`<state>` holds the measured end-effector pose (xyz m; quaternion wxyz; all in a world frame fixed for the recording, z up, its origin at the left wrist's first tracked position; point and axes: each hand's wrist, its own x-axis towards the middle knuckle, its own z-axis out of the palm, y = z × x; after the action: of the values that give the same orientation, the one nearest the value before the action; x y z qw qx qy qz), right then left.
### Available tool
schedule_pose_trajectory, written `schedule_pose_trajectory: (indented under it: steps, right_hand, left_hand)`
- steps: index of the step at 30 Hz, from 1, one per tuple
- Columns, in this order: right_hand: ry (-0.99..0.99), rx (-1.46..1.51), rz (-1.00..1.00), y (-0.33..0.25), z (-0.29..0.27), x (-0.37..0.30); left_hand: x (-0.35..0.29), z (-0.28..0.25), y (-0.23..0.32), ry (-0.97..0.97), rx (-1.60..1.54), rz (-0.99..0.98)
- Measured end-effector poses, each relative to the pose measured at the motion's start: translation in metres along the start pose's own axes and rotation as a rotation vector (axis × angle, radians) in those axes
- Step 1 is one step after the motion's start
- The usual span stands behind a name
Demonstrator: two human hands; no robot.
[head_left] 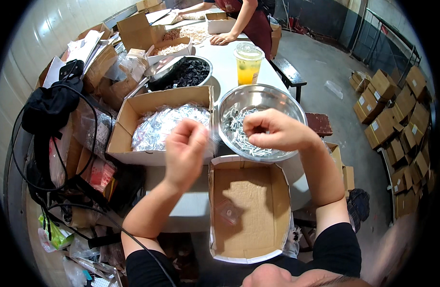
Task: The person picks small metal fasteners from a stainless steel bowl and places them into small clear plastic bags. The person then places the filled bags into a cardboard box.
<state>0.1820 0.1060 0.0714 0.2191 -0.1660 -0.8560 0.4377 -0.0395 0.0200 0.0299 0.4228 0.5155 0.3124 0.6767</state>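
My left hand [185, 150] is closed, its fingers pinched, over the near right corner of an open cardboard box [119, 138]. A pale, see-through smear beside its fingers is too blurred to name. Inside that box lies a heap of small clear plastic packets [169, 122]. Curled with thumb and fingers together, my right hand [280, 130] hovers over a steel bowl [294, 107] of loose silver screws or nails [239, 126]; what it pinches is hidden. Nearest me, a shallow cardboard tray [258, 229] holds one small clear packet [228, 212].
A plastic cup of yellow drink [248, 64] stands behind the steel bowl. Another bowl holds black pieces [191, 74]. Across the table a co-worker's hand [223, 39] rests by boxes of small parts. A black bag [50, 107] and cables crowd the left; stacked cartons [383, 126] line the right.
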Motion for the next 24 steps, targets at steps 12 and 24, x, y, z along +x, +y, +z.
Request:
schedule_pose_trajectory:
  steps: [12,24]
  right_hand:
    - [-0.425,-0.582,0.625,0.063,-0.003,0.000]
    - [-0.548,-0.514,0.532,0.055,-0.010,0.002]
  left_hand:
    - [-0.032,0.027,0.014,-1.372,1.059,-0.114]
    - [-0.052,0.030,-0.006,-1.496,1.167,-0.026]
